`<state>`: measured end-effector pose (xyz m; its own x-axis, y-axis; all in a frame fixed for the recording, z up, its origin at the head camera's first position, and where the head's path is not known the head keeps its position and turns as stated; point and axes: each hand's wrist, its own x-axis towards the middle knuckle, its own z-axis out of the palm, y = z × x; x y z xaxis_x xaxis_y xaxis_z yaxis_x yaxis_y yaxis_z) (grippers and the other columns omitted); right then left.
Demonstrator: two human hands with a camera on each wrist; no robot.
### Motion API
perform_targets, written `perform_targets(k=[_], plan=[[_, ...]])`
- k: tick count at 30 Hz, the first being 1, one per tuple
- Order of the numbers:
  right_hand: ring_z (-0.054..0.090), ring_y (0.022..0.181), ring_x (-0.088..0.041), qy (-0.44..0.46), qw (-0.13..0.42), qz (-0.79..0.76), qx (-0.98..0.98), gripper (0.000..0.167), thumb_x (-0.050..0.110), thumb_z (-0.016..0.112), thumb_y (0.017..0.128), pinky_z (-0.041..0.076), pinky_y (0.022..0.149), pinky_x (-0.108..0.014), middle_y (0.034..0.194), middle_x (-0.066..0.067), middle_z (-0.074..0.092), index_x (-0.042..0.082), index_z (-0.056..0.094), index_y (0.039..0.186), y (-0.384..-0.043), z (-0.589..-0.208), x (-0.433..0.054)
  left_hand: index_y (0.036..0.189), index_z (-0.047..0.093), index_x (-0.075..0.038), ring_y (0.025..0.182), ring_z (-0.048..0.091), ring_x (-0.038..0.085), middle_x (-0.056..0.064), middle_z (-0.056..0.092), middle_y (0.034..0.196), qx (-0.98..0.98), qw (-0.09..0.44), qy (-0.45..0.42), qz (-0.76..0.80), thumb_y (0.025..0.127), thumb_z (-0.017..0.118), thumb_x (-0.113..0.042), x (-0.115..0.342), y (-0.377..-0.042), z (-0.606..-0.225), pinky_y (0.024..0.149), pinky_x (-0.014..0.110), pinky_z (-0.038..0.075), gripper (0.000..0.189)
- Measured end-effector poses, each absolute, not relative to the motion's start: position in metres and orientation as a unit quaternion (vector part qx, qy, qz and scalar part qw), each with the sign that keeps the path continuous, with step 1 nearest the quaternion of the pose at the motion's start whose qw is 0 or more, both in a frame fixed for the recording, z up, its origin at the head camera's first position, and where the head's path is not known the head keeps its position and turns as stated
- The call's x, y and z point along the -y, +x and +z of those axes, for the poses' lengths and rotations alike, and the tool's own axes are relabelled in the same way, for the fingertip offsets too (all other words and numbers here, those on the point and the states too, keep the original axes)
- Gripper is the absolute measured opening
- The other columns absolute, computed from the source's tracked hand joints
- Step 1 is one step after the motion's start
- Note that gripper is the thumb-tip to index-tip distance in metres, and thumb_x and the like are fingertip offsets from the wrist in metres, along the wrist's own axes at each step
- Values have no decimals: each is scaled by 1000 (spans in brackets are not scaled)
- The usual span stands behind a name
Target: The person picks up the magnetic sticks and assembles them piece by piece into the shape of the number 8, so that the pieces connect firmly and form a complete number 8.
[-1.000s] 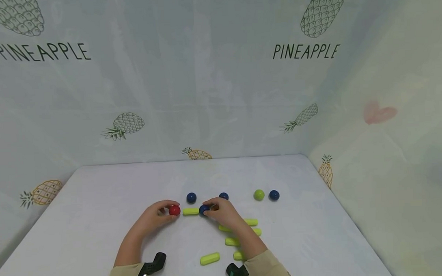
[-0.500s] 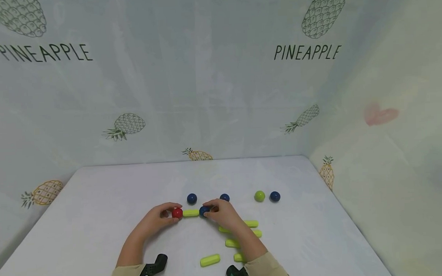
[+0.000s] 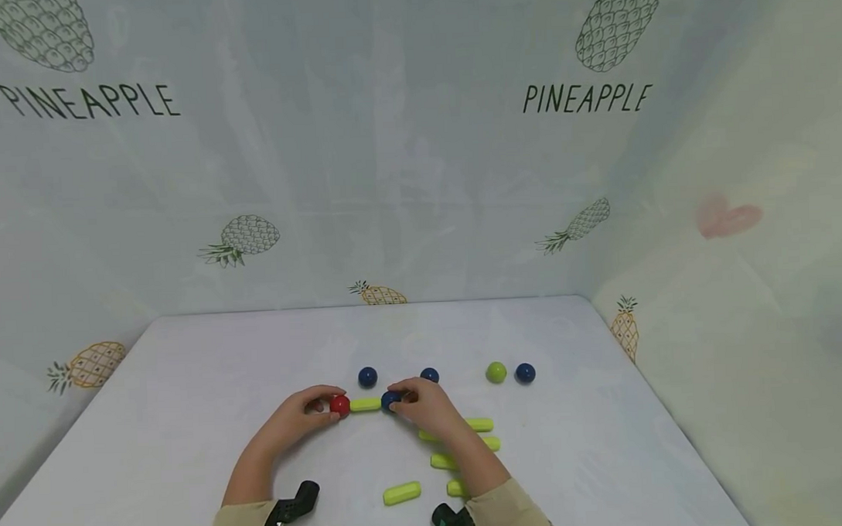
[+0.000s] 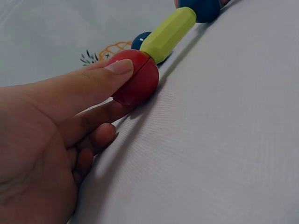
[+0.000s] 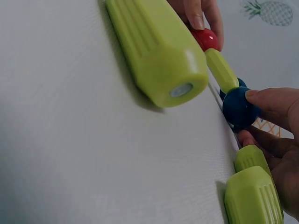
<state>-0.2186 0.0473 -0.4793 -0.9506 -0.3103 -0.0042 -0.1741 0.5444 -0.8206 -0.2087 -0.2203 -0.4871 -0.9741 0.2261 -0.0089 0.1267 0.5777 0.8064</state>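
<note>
My left hand (image 3: 303, 413) pinches a red ball (image 4: 137, 78) between thumb and fingers. The ball meets one end of a yellow-green magnetic rod (image 4: 169, 33), and a blue ball (image 5: 239, 108) meets the other end. My right hand (image 3: 426, 406) pinches that blue ball with thumb and fingers. Ball, rod and ball form one straight line, low over or on the white table; which of these I cannot tell. In the right wrist view, a loose rod's end (image 5: 181, 89) shows a round metal disc.
Behind the hands lie a blue ball (image 3: 368, 377) and another partly hidden blue ball (image 3: 429, 374). Farther right are a green ball (image 3: 496, 372) and a blue ball (image 3: 525, 373). Several rods lie around and under the right forearm, one loose rod (image 3: 402, 493) between the arms.
My left hand has moved slightly right, bringing the red ball against the rod's left end; a gap stood there a second ago. The right hand has kept its hold on the blue ball.
</note>
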Motion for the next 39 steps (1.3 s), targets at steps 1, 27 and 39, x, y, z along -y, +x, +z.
perform_targets(k=[1,27,39], plan=[[55,84,-12,-139,74,-457,-875,26,20,72,89,47,73,-31,97,7,62,17,71,114,-219,-479,-47,118,69,-18,88,48,20,-1,59,97,-887,55,97,449,84,78,-22,220,-209,-487,75,36,41,35],[55,89,-15,-191,102,-461,-860,31,16,80,82,46,72,-28,99,3,64,15,71,111,-171,-447,-57,119,69,-20,87,48,20,0,57,92,-885,58,59,458,83,78,-25,219,-208,-493,72,35,40,37],[55,85,-12,-232,150,-415,-867,28,16,81,80,46,73,-26,93,5,64,14,72,106,-167,-435,-61,118,69,-21,89,49,20,0,57,94,-884,55,62,460,83,78,-25,220,-207,-495,74,35,41,37]])
